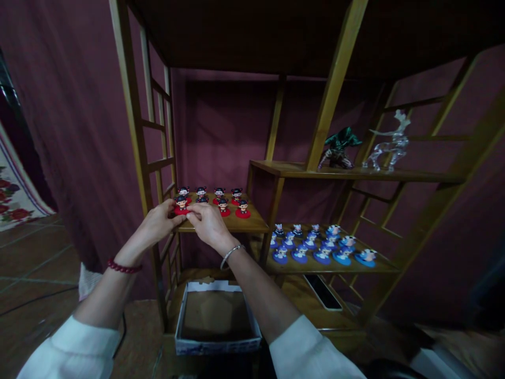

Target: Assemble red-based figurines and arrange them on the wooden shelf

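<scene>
Both of my hands meet at the front left of a wooden shelf (246, 223). Between them is a small figurine (181, 204) with dark hair on a red round base. The fingers of my left hand (160, 223) pinch that base from the left. My right hand (207, 221) grips its right edge with thumb and fingers. Beside and behind it stand several similar red-based figurines (242, 209) in two rows, one partly hidden by my right hand. A red bead bracelet is on my left wrist, a silver bangle on my right.
An open cardboard box (215, 316) sits below. On the lower right shelf stand several blue- and purple-based figurines (323, 253), with a phone (322, 292) underneath. A green figure (340, 148) and a clear deer (390, 143) occupy the upper shelf. Wooden posts (132, 131) frame the left.
</scene>
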A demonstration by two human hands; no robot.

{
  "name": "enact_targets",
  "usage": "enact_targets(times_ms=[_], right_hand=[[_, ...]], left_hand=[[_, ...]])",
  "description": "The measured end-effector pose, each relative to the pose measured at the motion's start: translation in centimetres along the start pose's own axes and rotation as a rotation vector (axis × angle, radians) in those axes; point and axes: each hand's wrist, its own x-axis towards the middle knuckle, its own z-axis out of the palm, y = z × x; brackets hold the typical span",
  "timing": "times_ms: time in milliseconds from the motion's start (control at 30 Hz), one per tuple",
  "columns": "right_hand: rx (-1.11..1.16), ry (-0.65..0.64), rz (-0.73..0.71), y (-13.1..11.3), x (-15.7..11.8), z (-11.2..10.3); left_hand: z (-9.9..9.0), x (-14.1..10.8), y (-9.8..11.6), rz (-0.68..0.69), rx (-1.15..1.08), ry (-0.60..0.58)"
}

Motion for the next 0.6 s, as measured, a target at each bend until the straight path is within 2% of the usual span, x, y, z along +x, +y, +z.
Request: enact_targets(times_ms=[233, 367, 600], right_hand=[[-0.087, -0.062, 0.012, 0.33, 0.46, 0.35], [-0.110, -0.068, 0.026, 0.35, 0.53, 0.35], [-0.152, -0.088, 0.054, 0.39, 0.57, 0.34]], left_hand=[[-0.07, 0.43, 0.16, -0.017, 0.315, -0.077], [0.06, 0.63, 0.11, -0.016, 0.332, -0.108], [0.40, 0.87, -0.80, 0.000, 0.267, -0.026]])
